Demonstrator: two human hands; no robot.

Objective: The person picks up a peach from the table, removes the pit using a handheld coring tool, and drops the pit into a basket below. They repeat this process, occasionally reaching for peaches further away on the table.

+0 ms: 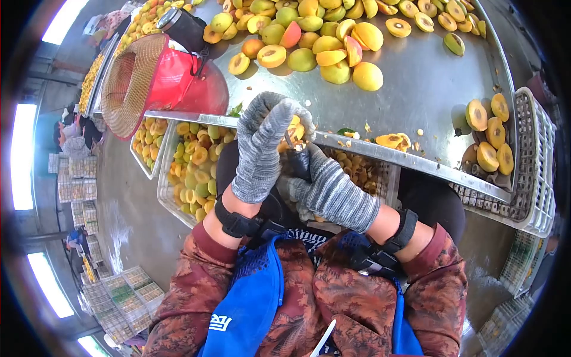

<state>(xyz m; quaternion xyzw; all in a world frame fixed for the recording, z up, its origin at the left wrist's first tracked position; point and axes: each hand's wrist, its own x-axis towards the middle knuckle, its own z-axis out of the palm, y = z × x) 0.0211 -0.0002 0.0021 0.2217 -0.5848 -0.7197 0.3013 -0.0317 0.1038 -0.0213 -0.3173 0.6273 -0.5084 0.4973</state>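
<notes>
Bright light enters from overexposed windows (24, 157) at left; glare marks the metal desk (410, 80); fisheye distortion curves the periphery

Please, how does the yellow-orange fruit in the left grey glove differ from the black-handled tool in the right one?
Colour: the yellow-orange fruit is bright; the black-handled tool is dark.
Shape: the fruit looks fleshy and rounded; the tool has a thick handle and a narrow shaft.
Hold: the grey-gloved left grip has the fruit; the grey-gloved right grip has the tool.
Shared: gloves partly hide both.
</notes>
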